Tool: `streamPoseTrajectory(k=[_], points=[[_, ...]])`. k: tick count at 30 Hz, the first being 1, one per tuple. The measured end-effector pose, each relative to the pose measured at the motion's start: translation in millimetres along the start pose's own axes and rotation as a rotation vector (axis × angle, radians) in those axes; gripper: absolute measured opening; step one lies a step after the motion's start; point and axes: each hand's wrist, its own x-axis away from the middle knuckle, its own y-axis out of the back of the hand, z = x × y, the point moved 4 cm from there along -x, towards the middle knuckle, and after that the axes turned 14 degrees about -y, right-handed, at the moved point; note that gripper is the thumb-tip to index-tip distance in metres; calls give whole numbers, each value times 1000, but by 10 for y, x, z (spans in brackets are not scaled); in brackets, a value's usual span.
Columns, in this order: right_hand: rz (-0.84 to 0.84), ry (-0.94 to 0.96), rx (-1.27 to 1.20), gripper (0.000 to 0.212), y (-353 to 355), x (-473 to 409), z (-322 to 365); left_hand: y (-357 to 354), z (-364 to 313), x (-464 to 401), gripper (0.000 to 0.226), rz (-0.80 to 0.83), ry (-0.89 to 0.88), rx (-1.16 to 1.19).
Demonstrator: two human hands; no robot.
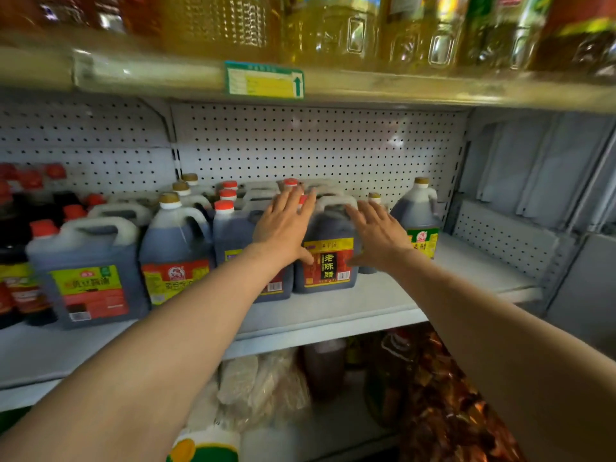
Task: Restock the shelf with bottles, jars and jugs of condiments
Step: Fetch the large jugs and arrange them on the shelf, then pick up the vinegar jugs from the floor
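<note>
A dark vinegar jug [328,261] with a red and yellow label stands on the white middle shelf [333,315]. My left hand [285,225] lies flat against its left shoulder, fingers straight, thumb on the label. My right hand [376,235] presses its right side with fingers spread. Left of it stand several dark jugs with red or tan caps, such as a soy sauce jug [90,275] and a tan-capped jug [175,251]. Another tan-capped jug [418,218] stands to the right.
The shelf right of the jugs is bare up to a grey side panel [506,241]. An upper shelf [333,85] with a price tag [265,80] carries yellow oil bottles [330,28]. Below are bagged goods [260,385] and dark bottles [325,365].
</note>
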Motion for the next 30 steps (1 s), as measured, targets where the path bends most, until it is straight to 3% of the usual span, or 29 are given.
streamPoseTrajectory(k=[4, 16, 21, 30], points=[[55, -69, -7, 115, 48, 608, 173, -59, -26, 581, 118, -27, -18, 96], [360, -233, 28, 105, -445, 2662, 1128, -968, -98, 2688, 80, 184, -53, 401], [489, -301, -26, 98, -665, 3403, 1383, -1258, -241, 3404, 87, 357, -66, 503], [651, -304, -69, 80, -1288, 4336, 1546, -1573, -556, 4511, 84, 536, 1, 454]])
